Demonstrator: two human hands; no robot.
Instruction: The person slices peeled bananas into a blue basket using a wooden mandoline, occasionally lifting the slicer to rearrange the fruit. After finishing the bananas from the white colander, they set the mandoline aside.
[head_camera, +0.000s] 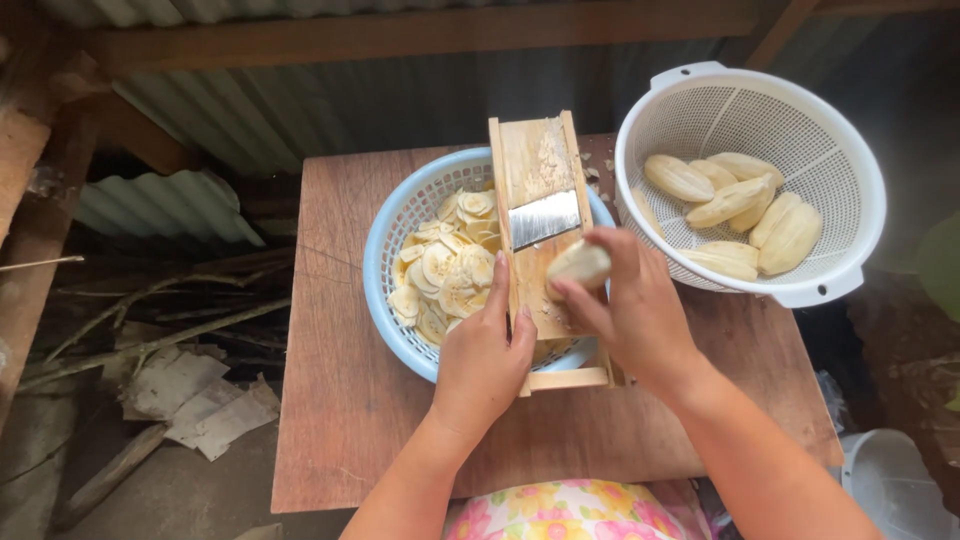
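Two baskets sit on our worn wooden table (330, 400), and we read them from nine o'clock across to three. At nine o'clock, the round blue plastic basket (385, 250) has a latticed wall and holds a heap of thin, pale, round banana slices (445, 270). Across its rim, running from twelve to six o'clock, lies the wooden slicer board (535, 160), a flat, rough-grained plank with raised side rails and a shiny metal blade (545, 218) set slantwise across its middle. Our left hand (482, 365) clasps the board's near end, fingers stretched up along the left rail, thumb on the plank. Just right of it, our right hand (630, 310) pinches a peeled banana piece (580, 265), smooth and cream-coloured, its blunt end pressed against the board just below the blade. At two o'clock, the white perforated plastic colander (850, 210) with side handles holds several whole peeled bananas (735, 210), plump and curved.
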